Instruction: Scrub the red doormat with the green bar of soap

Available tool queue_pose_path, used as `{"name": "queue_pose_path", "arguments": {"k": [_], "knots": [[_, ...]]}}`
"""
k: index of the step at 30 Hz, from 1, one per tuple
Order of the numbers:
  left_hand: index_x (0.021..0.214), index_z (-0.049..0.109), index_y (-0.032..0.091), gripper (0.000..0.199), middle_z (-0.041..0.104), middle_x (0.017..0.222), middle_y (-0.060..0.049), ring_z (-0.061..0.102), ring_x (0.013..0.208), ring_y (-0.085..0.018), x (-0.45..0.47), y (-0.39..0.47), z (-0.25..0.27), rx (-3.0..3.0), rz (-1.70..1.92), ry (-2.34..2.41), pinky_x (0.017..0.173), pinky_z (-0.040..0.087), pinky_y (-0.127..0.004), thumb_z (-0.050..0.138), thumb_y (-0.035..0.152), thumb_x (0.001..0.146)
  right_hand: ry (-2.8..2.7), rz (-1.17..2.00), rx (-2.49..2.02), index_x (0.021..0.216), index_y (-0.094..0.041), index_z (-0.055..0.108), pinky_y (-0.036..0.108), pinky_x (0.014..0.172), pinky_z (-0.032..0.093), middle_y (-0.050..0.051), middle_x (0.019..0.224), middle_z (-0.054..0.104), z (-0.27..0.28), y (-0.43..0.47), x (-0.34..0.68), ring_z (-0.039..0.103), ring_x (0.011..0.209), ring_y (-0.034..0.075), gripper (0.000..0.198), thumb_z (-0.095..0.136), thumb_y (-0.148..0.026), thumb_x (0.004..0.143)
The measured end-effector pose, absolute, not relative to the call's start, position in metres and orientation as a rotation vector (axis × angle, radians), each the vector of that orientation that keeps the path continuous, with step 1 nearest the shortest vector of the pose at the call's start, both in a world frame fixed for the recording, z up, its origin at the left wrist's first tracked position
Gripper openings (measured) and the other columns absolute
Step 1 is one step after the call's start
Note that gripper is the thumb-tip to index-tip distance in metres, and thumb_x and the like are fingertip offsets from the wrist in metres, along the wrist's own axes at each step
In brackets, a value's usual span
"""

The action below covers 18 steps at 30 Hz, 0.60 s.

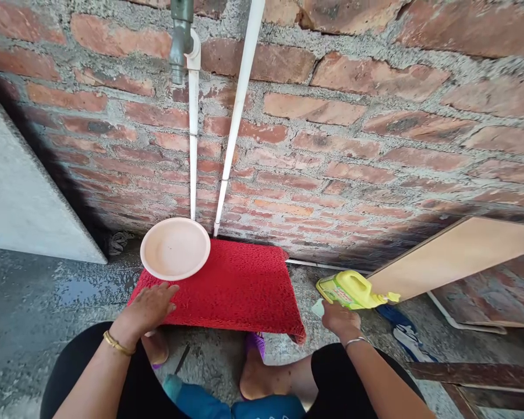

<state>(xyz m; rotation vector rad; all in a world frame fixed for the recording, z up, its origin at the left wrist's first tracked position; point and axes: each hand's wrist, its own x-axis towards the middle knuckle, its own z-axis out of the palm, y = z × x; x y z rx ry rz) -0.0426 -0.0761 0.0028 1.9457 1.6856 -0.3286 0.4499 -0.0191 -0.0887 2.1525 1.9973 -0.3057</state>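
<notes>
My left hand (pixel 152 305) is open, its fingers stretched over the near left part of a red textured mat (pixel 240 285), just below a pale pink basin (pixel 174 247). Whether the fingers touch the mat I cannot tell. The basin rests on the mat's far left corner, with no water that I can make out. To the right of the mat, my right hand (pixel 340 319) is closed on a small pale green piece (pixel 318 308), mostly hidden by the fingers. Just beyond that hand, a yellow detergent jug (pixel 347 288) lies on its side, its cap to the right.
A metal tap (pixel 181 43) and white pipes (pixel 240 93) run down the brick wall (pixel 332 134). A grey slab (pixel 30 169) leans at left; a tan board (pixel 458 250) leans at right. Blue slippers (pixel 406 334) and a dark wooden frame (pixel 475 373) lie on the right.
</notes>
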Motion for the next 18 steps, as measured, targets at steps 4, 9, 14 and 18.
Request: {"name": "queue_pose_path", "arguments": {"k": [4,9,14,18], "knots": [[0.145,0.048,0.019,0.054,0.050,0.150,-0.014,0.046,0.138,-0.031,-0.043,-0.078,0.000,1.953,-0.337,1.703,0.112,0.037,-0.052,0.041,0.030,0.092,1.915,-0.366,2.098,0.123,-0.022,0.063,0.039,0.094,0.049,0.011,0.125,0.061,-0.085,-0.011,0.407,0.061,0.110,0.023,0.036,0.064,-0.034,0.089],[0.145,0.048,0.022,0.053,0.050,0.149,-0.013,0.046,0.138,-0.030,-0.041,-0.075,-0.004,1.937,-0.335,1.751,0.111,0.040,-0.048,0.043,0.028,0.092,2.262,-0.631,1.650,0.129,-0.027,0.060,0.035,0.097,0.043,0.009,0.126,0.061,-0.095,-0.024,0.244,0.060,0.113,0.025,0.054,0.063,-0.024,0.075],[0.142,0.052,0.019,0.053,0.054,0.145,-0.015,0.050,0.134,-0.030,-0.047,-0.072,-0.013,1.965,-0.289,1.723,0.109,0.042,-0.048,0.046,0.026,0.090,2.530,-0.749,1.166,0.131,-0.028,0.057,0.044,0.099,0.041,0.012,0.132,0.057,-0.114,-0.050,0.122,0.056,0.118,0.030,0.057,0.061,-0.023,0.074],[0.144,0.050,0.021,0.053,0.052,0.147,-0.014,0.047,0.137,-0.029,-0.049,-0.073,-0.013,1.943,-0.340,1.746,0.110,0.040,-0.049,0.045,0.027,0.091,2.481,-0.792,1.169,0.134,-0.028,0.055,0.045,0.104,0.037,0.012,0.136,0.054,-0.120,-0.044,0.145,0.054,0.123,0.030,0.059,0.062,-0.024,0.075]]}}
